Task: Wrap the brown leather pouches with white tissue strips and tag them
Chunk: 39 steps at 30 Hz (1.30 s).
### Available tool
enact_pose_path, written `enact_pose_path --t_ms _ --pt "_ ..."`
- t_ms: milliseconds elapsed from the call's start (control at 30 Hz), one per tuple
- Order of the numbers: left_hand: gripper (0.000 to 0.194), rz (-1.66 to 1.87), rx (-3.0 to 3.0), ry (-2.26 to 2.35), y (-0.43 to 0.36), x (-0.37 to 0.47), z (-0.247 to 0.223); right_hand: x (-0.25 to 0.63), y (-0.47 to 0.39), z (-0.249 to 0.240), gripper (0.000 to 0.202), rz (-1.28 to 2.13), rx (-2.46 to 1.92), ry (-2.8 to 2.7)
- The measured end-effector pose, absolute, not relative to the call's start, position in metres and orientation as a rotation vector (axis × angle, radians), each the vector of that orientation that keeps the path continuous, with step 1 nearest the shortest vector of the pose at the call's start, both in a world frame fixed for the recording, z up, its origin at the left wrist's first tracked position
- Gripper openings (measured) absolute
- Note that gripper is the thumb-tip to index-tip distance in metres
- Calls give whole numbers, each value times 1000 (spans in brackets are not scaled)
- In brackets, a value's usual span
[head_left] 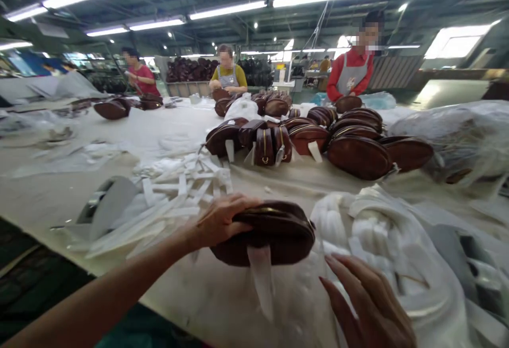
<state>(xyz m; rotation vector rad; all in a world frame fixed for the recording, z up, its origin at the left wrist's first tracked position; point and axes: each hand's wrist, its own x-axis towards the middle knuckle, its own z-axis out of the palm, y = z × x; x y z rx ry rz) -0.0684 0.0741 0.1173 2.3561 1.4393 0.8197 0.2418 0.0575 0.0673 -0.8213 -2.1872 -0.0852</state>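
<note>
A dark brown oval zip bag (278,234) is in front of me, its brass zipper along the top. My left hand (225,219) grips the bag's left end, thumb on the near side and fingers over the top. From the bag's lower front hangs a white paper strip (261,279). To the right of the bag, my right hand (363,297) holds nothing, its fingers apart and pointing toward the bag without touching it. White padding material in a clear plastic bag (413,263) lies just beyond my right hand.
Rows of brown bags (358,154) stand across the table's middle. Loose white strips (186,189) and a grey tape dispenser (105,210) lie at left; another dispenser (469,263) is at right. Several people work beyond, including one in a red shirt (350,75).
</note>
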Motion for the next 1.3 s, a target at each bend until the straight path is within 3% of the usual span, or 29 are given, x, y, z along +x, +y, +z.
enact_pose_path --t_ms 100,300,533,733,933,1100,1233,1300 --pt "31 825 2461 1332 32 -70 93 191 57 72 38 -90 -625 -2269" --pt "26 975 2980 1599 -10 -53 80 147 38 54 27 -114 -679 -2292" --pt "23 940 2899 1756 -17 -40 67 143 46 58 12 -75 -662 -2307" --pt "17 832 2731 1875 -6 -48 72 156 57 53 44 -110 -804 -2336" --pt "24 528 2756 1703 7 -57 75 150 87 86 36 139 -671 -2451" --pt "24 615 2774 1709 5 -54 68 56 111 124 27 232 -336 -2624" --pt "17 656 2796 1720 5 -49 57 -46 123 109 11 252 -22 -3072" --pt "17 703 2821 1765 6 -48 50 -82 127 90 12 261 17 -3192"
